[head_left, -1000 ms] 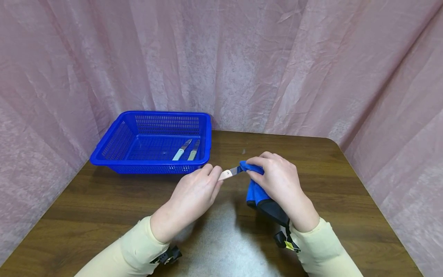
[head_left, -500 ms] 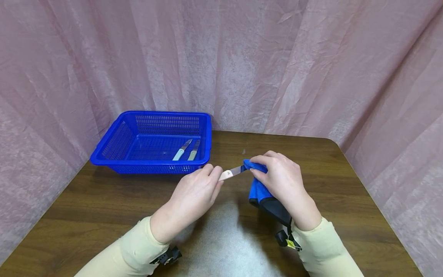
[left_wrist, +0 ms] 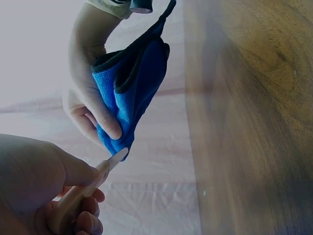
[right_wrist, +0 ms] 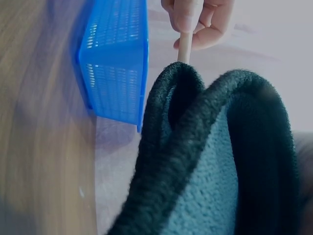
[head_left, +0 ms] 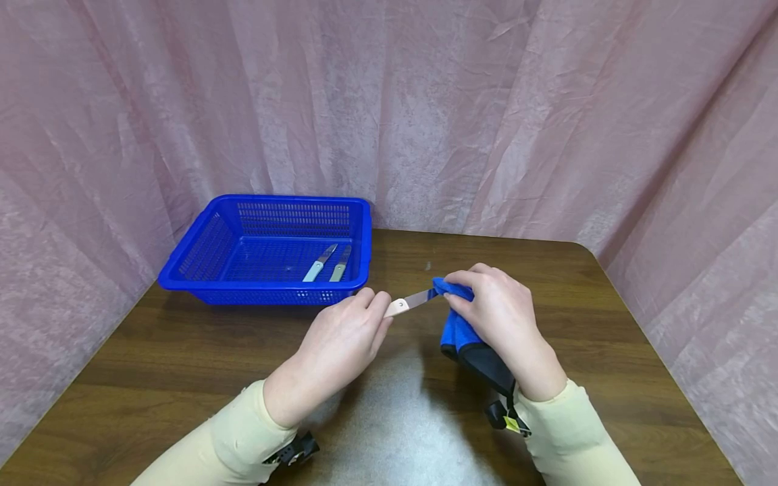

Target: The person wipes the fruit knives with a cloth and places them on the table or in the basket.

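My left hand (head_left: 343, 337) grips the cream handle of a small knife (head_left: 398, 307), its blade pointing right and slightly up. In the left wrist view the fingers wrap round the knife handle (left_wrist: 73, 200). My right hand (head_left: 498, 314) pinches a folded blue cloth (head_left: 457, 331) with black edging over the tip end of the blade, so the tip is hidden. The cloth's loose part hangs below that hand. In the right wrist view the dark-edged cloth (right_wrist: 195, 161) fills the foreground and covers the blade.
A blue plastic basket (head_left: 279, 286) stands at the back left of the wooden table (head_left: 565, 304). Two small knives lie in it, one with a pale blue-white handle (head_left: 313, 271), one with a beige handle (head_left: 338, 272). A pink curtain (head_left: 425, 121) hangs behind.
My right hand has slid with the cloth a little to the right along the blade toward its tip, baring more of the blade. The left hand and knife have stayed put.
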Demonstrator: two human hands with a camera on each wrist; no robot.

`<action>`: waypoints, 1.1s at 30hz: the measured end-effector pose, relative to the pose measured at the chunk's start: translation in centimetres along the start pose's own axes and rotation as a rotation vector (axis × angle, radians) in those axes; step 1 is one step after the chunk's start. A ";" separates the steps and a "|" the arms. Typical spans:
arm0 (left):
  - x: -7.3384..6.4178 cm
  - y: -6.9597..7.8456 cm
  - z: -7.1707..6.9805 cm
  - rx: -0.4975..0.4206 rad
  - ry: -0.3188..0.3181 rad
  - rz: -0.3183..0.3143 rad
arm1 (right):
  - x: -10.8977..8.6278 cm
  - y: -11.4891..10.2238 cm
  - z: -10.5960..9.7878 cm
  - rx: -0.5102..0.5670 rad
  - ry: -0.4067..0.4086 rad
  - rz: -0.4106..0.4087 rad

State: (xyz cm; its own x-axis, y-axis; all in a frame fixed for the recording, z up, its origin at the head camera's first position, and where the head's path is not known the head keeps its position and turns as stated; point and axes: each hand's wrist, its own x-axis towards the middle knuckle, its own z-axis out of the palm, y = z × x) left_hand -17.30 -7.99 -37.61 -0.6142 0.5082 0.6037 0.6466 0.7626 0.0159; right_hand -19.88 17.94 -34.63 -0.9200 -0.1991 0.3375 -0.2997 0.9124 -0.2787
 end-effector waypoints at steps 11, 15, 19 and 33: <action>0.1 0.1 -0.1 -0.002 -0.006 0.005 | 0.1 0.4 -0.3 -0.009 -0.033 0.046; 0.1 0.0 -0.1 0.007 -0.003 0.004 | 0.1 0.6 -0.3 -0.018 -0.026 0.060; 0.1 0.0 -0.1 0.015 -0.001 0.006 | 0.1 0.6 -0.4 -0.014 -0.016 0.059; 0.0 -0.2 0.2 0.049 0.006 0.012 | 0.0 0.3 -0.8 0.013 0.012 0.050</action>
State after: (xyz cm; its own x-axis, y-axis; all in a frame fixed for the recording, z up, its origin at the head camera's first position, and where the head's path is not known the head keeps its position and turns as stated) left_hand -17.57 -8.07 -37.78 -0.6033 0.5153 0.6086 0.6309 0.7752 -0.0309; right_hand -19.77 18.48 -34.00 -0.9308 -0.1490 0.3339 -0.2568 0.9164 -0.3070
